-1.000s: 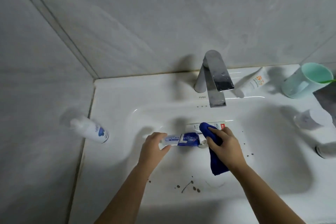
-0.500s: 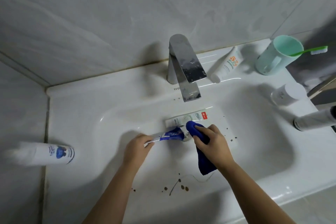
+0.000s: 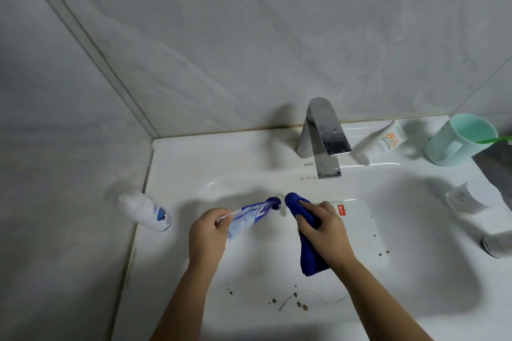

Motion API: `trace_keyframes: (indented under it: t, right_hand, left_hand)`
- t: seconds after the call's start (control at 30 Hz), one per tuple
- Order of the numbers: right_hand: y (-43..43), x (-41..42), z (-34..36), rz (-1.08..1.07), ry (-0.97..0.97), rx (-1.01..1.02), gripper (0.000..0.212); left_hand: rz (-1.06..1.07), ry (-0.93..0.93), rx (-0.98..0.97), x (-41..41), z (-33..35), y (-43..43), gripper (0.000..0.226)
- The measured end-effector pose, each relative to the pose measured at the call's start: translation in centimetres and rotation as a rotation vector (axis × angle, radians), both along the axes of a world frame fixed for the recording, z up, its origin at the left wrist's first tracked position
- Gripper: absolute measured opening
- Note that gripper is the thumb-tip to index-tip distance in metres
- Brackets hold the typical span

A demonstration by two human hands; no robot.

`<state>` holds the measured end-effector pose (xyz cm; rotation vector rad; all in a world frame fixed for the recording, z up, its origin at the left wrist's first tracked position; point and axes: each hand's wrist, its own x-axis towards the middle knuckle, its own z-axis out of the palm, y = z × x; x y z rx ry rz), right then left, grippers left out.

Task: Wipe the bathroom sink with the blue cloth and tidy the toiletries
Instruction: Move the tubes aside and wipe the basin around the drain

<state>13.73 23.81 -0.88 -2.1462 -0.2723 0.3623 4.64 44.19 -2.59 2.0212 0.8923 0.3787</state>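
Note:
My left hand (image 3: pixel 206 235) pinches the flat end of a blue-and-white toothpaste tube (image 3: pixel 250 214) and holds it tilted above the white sink (image 3: pixel 194 174). My right hand (image 3: pixel 325 232) grips the blue cloth (image 3: pixel 307 246), whose bunched tip sits beside the tube's cap. A second white tube with a red label (image 3: pixel 342 210) lies in the basin, mostly hidden by my right hand. Brown spots (image 3: pixel 297 303) mark the basin floor.
A chrome tap (image 3: pixel 322 135) stands at the back. On the rim: a white bottle (image 3: pixel 146 213) lying at the left, a white tube (image 3: pixel 383 144), a mint cup (image 3: pixel 461 140) with a green toothbrush, a small white cup (image 3: pixel 465 198) and another container (image 3: pixel 497 243) at the right.
My left hand has raised the blue-and-white tube off the basin and drawn it left. The right hand with the cloth stays near the tube's cap. The camera view shifted.

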Motion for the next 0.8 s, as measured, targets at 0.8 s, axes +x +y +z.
trace_keyframes:
  t: [0.8]
  right_hand:
    - [6.6, 5.9, 0.8, -0.066, -0.024, 0.011, 0.032]
  left_hand:
    - [0.01, -0.122, -0.025, 13.9, -0.6, 9.9, 0.012]
